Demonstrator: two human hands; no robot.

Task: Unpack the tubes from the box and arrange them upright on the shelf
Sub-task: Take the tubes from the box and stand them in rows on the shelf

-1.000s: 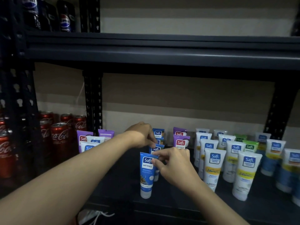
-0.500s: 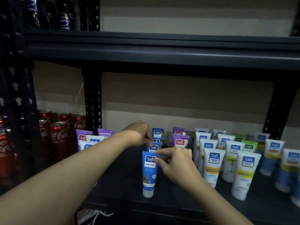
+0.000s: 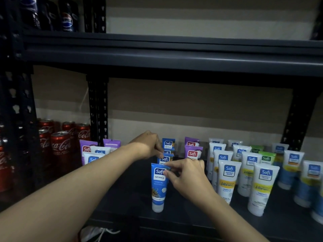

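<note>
Glossy blue plastic tube (image 3: 158, 185) stands on the matt dark metal shelf (image 3: 174, 219), right of shiny red aluminium cans (image 3: 61, 145).

The second blue tube (image 3: 165, 159) is mostly hidden behind the front blue tube (image 3: 158, 187) and the left grip (image 3: 148, 145). The right edge cuts the last tube (image 3: 319, 203), the left edge a red can (image 3: 4, 170).

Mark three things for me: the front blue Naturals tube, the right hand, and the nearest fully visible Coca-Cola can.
front blue tube (image 3: 158, 188): head view, on its printed body below the logo.
right hand (image 3: 187, 175): head view, on the back of the hand.
Coca-Cola can (image 3: 60, 147): head view, on the white script.
</note>
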